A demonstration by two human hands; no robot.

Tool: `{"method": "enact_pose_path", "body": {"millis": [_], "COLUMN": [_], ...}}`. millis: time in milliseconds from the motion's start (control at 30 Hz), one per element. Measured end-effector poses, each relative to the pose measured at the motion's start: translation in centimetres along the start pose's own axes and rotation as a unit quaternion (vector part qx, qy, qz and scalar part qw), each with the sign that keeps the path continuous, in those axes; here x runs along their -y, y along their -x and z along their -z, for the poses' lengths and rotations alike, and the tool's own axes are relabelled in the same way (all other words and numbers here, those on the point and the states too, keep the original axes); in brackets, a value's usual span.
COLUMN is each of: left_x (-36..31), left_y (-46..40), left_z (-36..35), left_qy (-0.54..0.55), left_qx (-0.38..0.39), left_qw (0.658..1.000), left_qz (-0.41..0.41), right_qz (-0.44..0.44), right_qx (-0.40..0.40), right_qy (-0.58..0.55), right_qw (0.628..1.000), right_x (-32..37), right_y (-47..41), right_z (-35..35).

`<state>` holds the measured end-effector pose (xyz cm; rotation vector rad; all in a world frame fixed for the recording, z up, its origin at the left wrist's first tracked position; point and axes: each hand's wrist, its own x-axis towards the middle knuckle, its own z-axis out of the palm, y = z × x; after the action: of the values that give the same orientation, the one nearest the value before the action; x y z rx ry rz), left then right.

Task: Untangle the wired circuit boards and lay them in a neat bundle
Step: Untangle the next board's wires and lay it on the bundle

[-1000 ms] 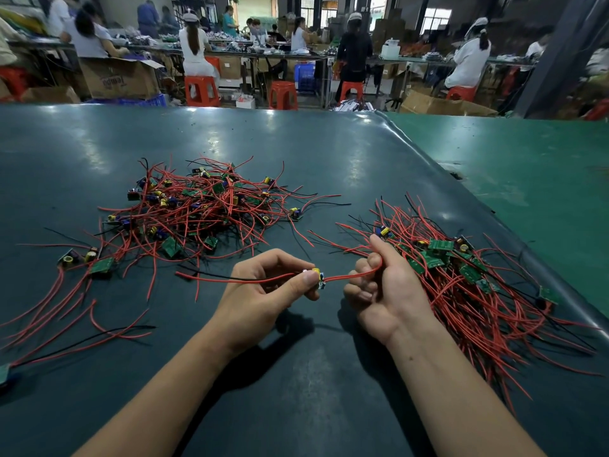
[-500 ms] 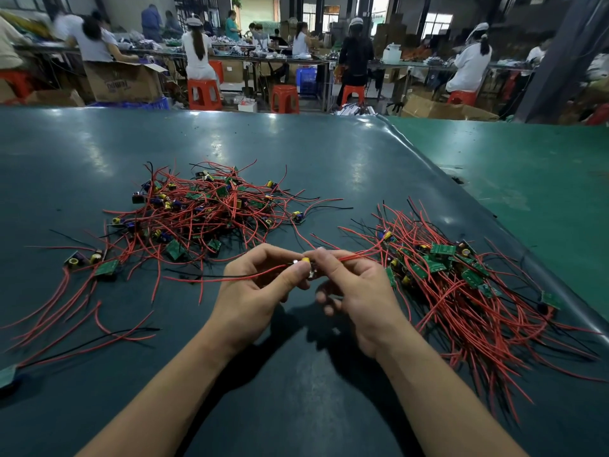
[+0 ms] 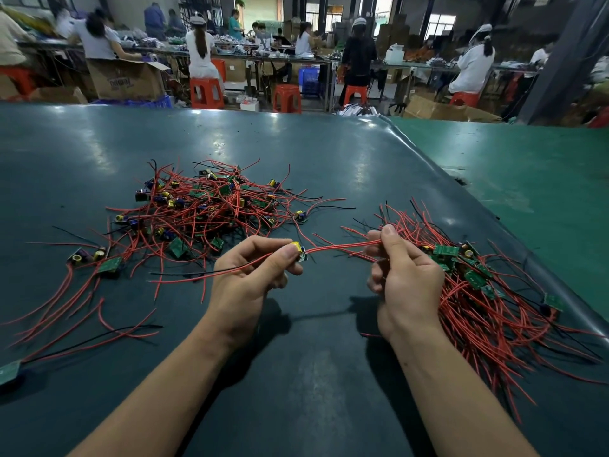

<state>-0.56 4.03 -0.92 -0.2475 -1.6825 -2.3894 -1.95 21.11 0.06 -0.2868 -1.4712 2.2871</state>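
— Circuit boards with red wires lie in two heaps. The messy heap (image 3: 204, 209) sits on the left. The tidy bundle (image 3: 487, 291), with its wires all pointing much the same way, sits on the right.

— Why is one board up in the air?

— It's the one being sorted, I think. The left hand (image 3: 250, 278) pinches that little board (image 3: 300, 252) between thumb and finger. The right hand (image 3: 405, 278) has its fingers curled round the board's red wire (image 3: 342, 247), pulled straight between the hands. Straight wires will lie flat on the bundle just beside that hand.

— What's under it all?

— A dark green surface (image 3: 313, 374), shiny in spots, with a lighter green one (image 3: 527, 166) next to it.

— And the room?

— A big workshop. People sit on orange stools (image 3: 206, 92) at long tables far back, with cardboard boxes (image 3: 127, 80) around.
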Motion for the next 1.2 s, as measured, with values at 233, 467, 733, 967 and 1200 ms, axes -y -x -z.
{"method": "enact_pose_path", "body": {"millis": [233,467,733,967,1200], "left_x": [-0.9,-0.9,-1.1,-0.3,-0.1], "left_y": [-0.7,0.2,1.2,1.1,1.1], "left_z": [0.6,0.1,-0.3,-0.7,-0.7], "left_qy": [0.147,0.155,0.003,-0.004,-0.039], "left_qx": [-0.044,0.138,0.243,0.208,0.18], "left_qw": [0.983,0.954,0.937,0.947,0.959], "left_qz": [0.103,0.214,0.252,0.243,0.215], "right_qz": [-0.048,-0.161,-0.176,-0.188,-0.18], "right_qx": [0.0,0.221,0.374,0.28,0.244], "right_qy": [-0.098,0.062,0.087,0.026,0.091], "right_qw": [0.994,0.96,0.907,0.941,0.949], "right_x": [1.0,-0.5,-1.5,-1.4,-1.4], "right_y": [-0.8,0.9,2.1,1.9,1.9], "right_z": [0.9,-0.1,-0.3,-0.6,-0.6]}}
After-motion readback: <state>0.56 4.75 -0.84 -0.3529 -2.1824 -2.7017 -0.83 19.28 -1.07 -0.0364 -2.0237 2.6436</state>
